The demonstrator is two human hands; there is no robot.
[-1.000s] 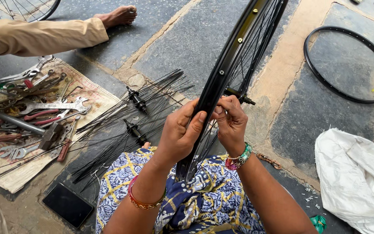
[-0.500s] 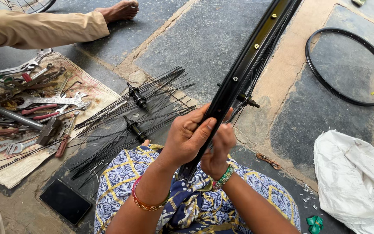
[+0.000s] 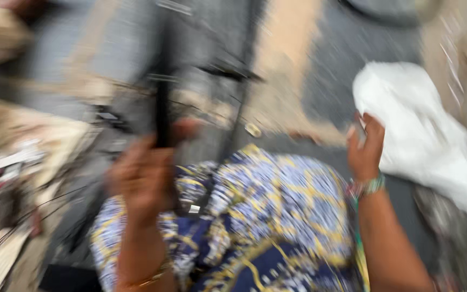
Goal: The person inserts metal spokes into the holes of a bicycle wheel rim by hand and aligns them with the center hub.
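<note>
Blurrily, we grasp the black wheel rim [image 3: 163, 108] in our left hand [image 3: 141, 181] over stone paving [image 3: 331, 59], while our right hand [image 3: 366, 151] touches the white sack [image 3: 422, 135], grip unclear.

Our lap is covered by a patterned cloth [image 3: 277, 216] of dark blue, white and yellow. Both forearms are bare, with no sleeves. A thin gold bangle [image 3: 149, 280] circles our left wrist, and a band of green and pink beads [image 3: 367, 187] circles our right wrist. Blur hides finer detail.
</note>
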